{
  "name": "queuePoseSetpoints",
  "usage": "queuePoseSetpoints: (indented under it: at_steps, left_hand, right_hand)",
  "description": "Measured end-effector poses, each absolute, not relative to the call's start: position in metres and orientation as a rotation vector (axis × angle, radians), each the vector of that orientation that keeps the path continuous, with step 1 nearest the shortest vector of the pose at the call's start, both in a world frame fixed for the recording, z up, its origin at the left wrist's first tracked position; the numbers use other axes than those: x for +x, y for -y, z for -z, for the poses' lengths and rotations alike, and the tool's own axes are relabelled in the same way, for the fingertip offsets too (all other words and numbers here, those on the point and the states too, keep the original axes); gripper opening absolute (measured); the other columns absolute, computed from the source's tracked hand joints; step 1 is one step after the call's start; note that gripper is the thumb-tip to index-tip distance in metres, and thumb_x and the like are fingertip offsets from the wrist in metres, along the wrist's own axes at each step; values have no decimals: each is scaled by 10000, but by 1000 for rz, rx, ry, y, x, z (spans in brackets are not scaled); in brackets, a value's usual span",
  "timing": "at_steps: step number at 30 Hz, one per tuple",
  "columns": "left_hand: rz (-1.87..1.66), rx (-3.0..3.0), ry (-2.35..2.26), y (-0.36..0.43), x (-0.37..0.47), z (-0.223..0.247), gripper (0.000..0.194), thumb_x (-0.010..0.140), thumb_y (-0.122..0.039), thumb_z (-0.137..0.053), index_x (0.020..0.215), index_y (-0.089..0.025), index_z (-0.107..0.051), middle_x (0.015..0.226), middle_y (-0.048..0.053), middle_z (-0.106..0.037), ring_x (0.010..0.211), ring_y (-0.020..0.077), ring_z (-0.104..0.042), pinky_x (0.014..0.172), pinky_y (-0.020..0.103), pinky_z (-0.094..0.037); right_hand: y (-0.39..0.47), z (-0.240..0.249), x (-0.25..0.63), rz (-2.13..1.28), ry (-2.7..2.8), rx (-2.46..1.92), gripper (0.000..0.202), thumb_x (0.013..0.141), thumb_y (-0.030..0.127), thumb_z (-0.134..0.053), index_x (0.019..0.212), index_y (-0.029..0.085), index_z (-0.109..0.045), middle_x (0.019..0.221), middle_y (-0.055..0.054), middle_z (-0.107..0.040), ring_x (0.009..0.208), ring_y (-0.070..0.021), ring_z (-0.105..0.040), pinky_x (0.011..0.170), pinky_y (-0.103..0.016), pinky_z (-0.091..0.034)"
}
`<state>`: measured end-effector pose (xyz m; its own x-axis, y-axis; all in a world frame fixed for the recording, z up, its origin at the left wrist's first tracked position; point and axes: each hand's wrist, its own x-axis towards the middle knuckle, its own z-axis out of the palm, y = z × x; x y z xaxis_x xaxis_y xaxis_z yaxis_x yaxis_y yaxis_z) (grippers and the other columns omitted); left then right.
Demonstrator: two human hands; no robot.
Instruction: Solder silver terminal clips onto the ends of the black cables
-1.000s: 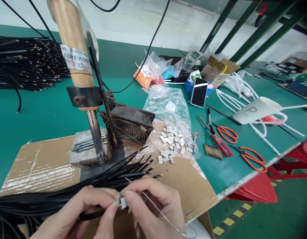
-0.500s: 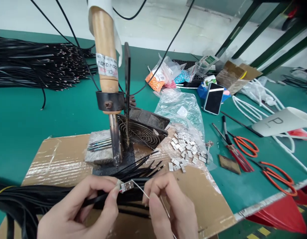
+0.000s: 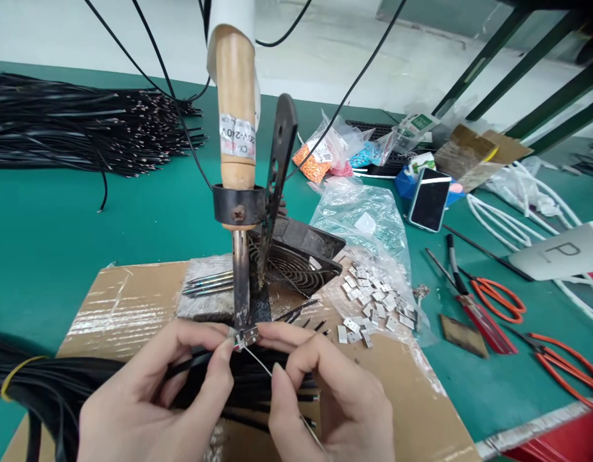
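Observation:
My left hand (image 3: 176, 385) is closed, thumb and forefinger pinching the left end of a small silvery connector (image 3: 249, 336), where thin coloured wires of a black cable meet it. The connector is right at the lower end of the soldering iron's metal barrel (image 3: 241, 276); whether they touch is hard to tell. Between thumb and fingers my right hand (image 3: 335, 391) grips a thin solder wire (image 3: 258, 362), whose tip meets the connector. A fingertip of that hand rests at the connector's right end. The iron's wooden handle (image 3: 236, 96) points upward in a black ring clamp (image 3: 239, 205).
Behind the iron lies a dark fan (image 3: 301, 266). Loose metal connectors (image 3: 373, 298) cover a plastic bag at right. Beyond are scissors (image 3: 498, 298), a knife (image 3: 486, 324) and a phone (image 3: 429, 199). Black cable bundles lie at left (image 3: 46, 378) and back left (image 3: 75, 122). Cardboard (image 3: 128, 308) lies underneath.
The connector has come up against the iron's lower end. My right hand's fingertip now touches the connector, and the solder wire's tip has shifted left along it. The view has swung slightly left.

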<state>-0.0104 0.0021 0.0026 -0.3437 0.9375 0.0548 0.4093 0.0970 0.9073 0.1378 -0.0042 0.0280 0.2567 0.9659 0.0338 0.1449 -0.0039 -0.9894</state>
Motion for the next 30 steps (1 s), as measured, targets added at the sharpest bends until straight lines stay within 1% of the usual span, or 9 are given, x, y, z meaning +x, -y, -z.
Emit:
queuePoseSetpoints:
  at_steps: [3,7,11,14,19,21,24,27,30]
  left_hand:
    - [-1242,1342,-1805,-5,-10,0,79,931,-375,-776,914,-308,-736,899,-80,-763,749,80,-759,740,53,-605]
    - [-1262,1378,-1799,-9,-6,-1,71,935,-376,-770,924,-317,-734,887,-86,-762,744,85,-760,718,50,-609]
    - [-1261,1356,-1791,-8,-9,0,99,940,-386,-777,986,-318,-722,939,-86,-768,756,91,-757,675,65,-603]
    - [-1267,1368,-1789,-6,-11,-1,89,944,-391,-767,964,-321,-716,917,-100,-765,726,69,-736,646,41,-574]
    - [-1284,1382,-1779,-8,-9,-5,52,946,-355,-766,945,-325,-724,913,-95,-773,789,82,-773,747,51,-613]
    - [-1288,1377,-1772,-8,-8,-5,49,947,-335,-770,957,-319,-725,924,-85,-772,804,89,-781,769,57,-621]
    - [-1293,1374,-1758,-6,-8,-5,58,950,-316,-772,974,-326,-720,930,-98,-772,811,75,-781,796,43,-609]
    - [-1301,1376,-1750,-6,-8,-4,59,952,-317,-770,982,-323,-719,938,-100,-779,814,72,-784,805,42,-609]
    - [-1336,1361,-1769,-8,-7,-4,47,927,-312,-774,941,-307,-730,911,-91,-782,787,82,-787,764,51,-618]
  right_hand:
    - [0,-30,139,-936,1121,-1381,239,835,101,-673,686,266,-587,1108,-49,-869,973,-247,-848,909,-354,-648]
    - [-2,-31,140,-924,1118,-1357,239,834,88,-666,691,267,-596,1099,-32,-872,985,-235,-850,897,-325,-648]
    - [2,-27,139,-898,1117,-1451,207,816,129,-677,691,287,-629,1119,3,-872,984,-251,-823,928,-373,-614]
    - [4,-26,138,-873,1106,-1494,186,805,149,-683,713,311,-681,1122,28,-873,983,-259,-806,923,-384,-592]
    - [2,-31,136,-933,1077,-1395,232,821,106,-669,677,277,-607,1104,33,-870,987,-208,-835,920,-313,-606]
    - [0,-33,136,-934,1076,-1382,244,824,85,-667,681,270,-596,1109,16,-868,995,-208,-839,923,-310,-609]
    - [-1,-35,136,-915,1096,-1396,244,831,79,-663,690,268,-599,1118,15,-866,996,-198,-836,924,-299,-606]
    - [-1,-35,135,-894,1108,-1377,250,837,80,-666,686,269,-602,1102,47,-867,961,-167,-839,895,-254,-615]
    - [0,-31,134,-801,1133,-1398,238,820,73,-674,703,277,-641,1087,63,-870,922,-169,-835,890,-261,-614]
